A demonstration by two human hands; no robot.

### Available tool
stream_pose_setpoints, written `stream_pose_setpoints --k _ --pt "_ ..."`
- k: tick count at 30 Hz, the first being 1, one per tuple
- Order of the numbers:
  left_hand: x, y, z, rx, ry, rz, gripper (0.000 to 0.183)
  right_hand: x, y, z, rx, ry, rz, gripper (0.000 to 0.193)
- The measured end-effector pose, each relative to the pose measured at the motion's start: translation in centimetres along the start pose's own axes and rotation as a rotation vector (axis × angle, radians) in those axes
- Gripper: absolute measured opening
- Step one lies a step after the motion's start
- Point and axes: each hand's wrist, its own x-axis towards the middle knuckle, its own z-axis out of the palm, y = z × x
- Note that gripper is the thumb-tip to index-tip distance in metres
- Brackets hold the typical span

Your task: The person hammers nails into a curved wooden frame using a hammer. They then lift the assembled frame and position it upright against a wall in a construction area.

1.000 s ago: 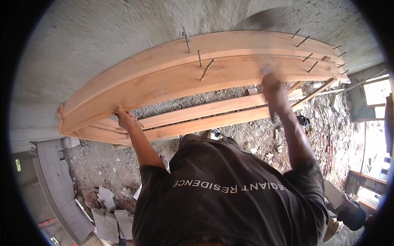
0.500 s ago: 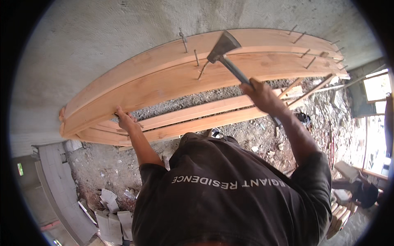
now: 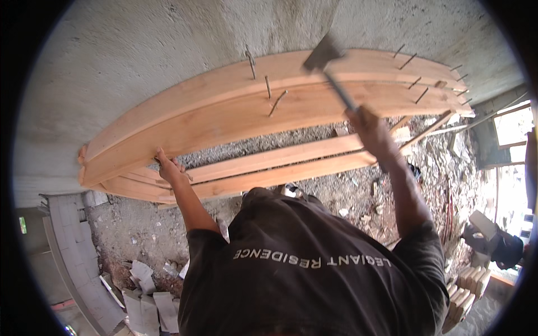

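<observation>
Hatchet (image 3: 325, 56) — drawing rightward from the bent nail (image 3: 277, 101), so no blow is landing there.
Right hand (image 3: 371, 133) — right of the bent nail, gripping the hatchet.
Left hand (image 3: 171, 169) — left of it, clasping the edge of the nail-bearing plank (image 3: 213, 120).

Head camera: left one of a side-by-side fisheye pair, upright, looking steeply down and forward from the wearer's head
Dark shirt (image 3: 314, 291): closest to the lens, filling the lower middle
Left hand (image 3: 170, 167) and right hand (image 3: 371, 131): farther out, ahead of the shirt
Planks (image 3: 224, 120): across the upper half, curved by the lens
Concrete wall (image 3: 168, 61): along the top
Bright opening (image 3: 513, 124): right edge, well away
</observation>
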Motion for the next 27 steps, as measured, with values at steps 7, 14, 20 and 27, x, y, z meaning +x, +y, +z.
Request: stream_pose_setpoints --k 7,14,20,27 --pt "0.5 -0.7 -0.5 -0.013 -0.066 0.01 0.051 -1.6 -0.9 -2.3 0.469 0.409 -0.342 0.037" --pt "1.0 -0.2 -0.2 0.0 -0.058 0.011 0.05 -0.3 3.1 1.4 0.078 0.163 -0.219 0.035" --pt "1.0 -0.8 -0.7 -0.028 -0.083 0.023 0.053 -0.7 0.4 -2.5 0.787 0.7 -0.515 0.026" --pt "-0.7 0.5 -0.6 0.015 -0.127 -0.032 0.047 -1.5 2.4 2.1 0.069 0.086 -0.223 0.027"
